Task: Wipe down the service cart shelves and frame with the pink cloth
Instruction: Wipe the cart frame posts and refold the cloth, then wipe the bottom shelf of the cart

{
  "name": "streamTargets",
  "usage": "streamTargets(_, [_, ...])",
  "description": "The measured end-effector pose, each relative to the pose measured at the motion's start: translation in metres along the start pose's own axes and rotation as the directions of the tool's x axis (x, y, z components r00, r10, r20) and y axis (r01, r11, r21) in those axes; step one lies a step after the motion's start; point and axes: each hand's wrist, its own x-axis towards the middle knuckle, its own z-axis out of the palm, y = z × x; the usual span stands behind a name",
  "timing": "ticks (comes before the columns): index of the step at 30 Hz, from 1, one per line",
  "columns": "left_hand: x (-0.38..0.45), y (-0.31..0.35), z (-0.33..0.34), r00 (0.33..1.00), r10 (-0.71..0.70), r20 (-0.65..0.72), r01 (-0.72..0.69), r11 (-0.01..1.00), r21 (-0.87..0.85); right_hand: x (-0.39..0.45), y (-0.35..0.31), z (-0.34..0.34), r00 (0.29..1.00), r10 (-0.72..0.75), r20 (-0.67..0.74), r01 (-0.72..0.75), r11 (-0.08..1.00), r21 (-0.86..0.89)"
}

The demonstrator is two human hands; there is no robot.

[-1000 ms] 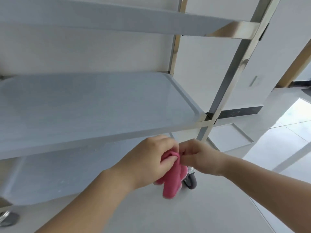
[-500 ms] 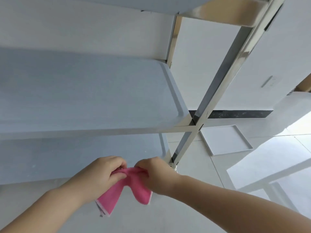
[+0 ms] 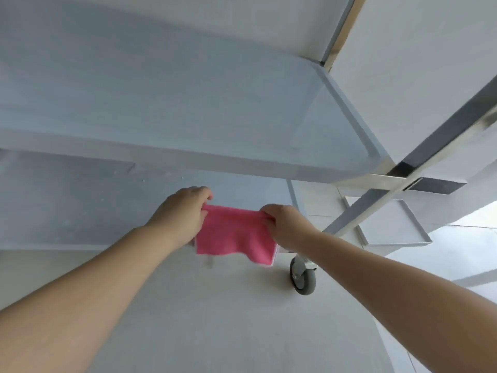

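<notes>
One pink cloth (image 3: 235,232) now, stretched flat between two hands, its long axis running left to right, its loose edge hanging down toward the floor. The left hand (image 3: 180,216) pinches the top left corner, the right hand (image 3: 287,226) pinches the top right. Half a second ago it sagged, bunched between hands closer together; now it is pulled open. It hangs in front of the lower shelf (image 3: 80,205), below the middle shelf (image 3: 188,109). One caster wheel (image 3: 302,278) shows near right.
</notes>
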Motion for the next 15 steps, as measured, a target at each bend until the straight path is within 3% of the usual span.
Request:
streamTargets(2, [-0.001, -0.014, 0.003, 0.998, -0.011, -0.067, 0.012, 1.0, 0.007, 0.014, 0.01, 0.009, 1.0, 0.023, -0.011, -0.025, 0.97, -0.242])
streamTargets(4, [-0.011, -0.03, 0.008, 0.997, -0.005, -0.083, 0.008, 0.999, 0.039, 0.021, 0.016, 0.02, 0.999, 0.025, 0.028, -0.007, 0.857, -0.515])
streamTargets(7, [-0.03, -0.052, 0.013, 0.996, 0.006, -0.091, 0.0, 0.997, 0.075, 0.025, 0.021, 0.025, 0.995, -0.068, 0.074, 0.1, 0.714, -0.693])
streamTargets(9, [-0.039, -0.062, 0.014, 0.994, 0.024, -0.108, -0.017, 0.997, 0.069, 0.02, 0.019, 0.026, 0.939, -0.327, 0.105, 0.306, 0.656, -0.69])
streamTargets(11, [-0.044, -0.067, 0.02, 0.992, 0.044, -0.118, -0.033, 0.996, 0.087, 0.014, 0.017, 0.03, 0.794, -0.586, 0.163, 0.565, 0.613, -0.552])
streamTargets(13, [-0.046, -0.073, 0.03, 0.99, 0.043, -0.135, -0.03, 0.995, 0.098, 0.017, 0.02, 0.04, 0.704, -0.664, 0.251, 0.697, 0.58, -0.422])
streamTargets(15, [-0.045, -0.079, 0.034, 0.989, 0.058, -0.136, -0.044, 0.994, 0.103, 0.021, 0.022, 0.051, 0.705, -0.644, 0.296, 0.708, 0.621, -0.336])
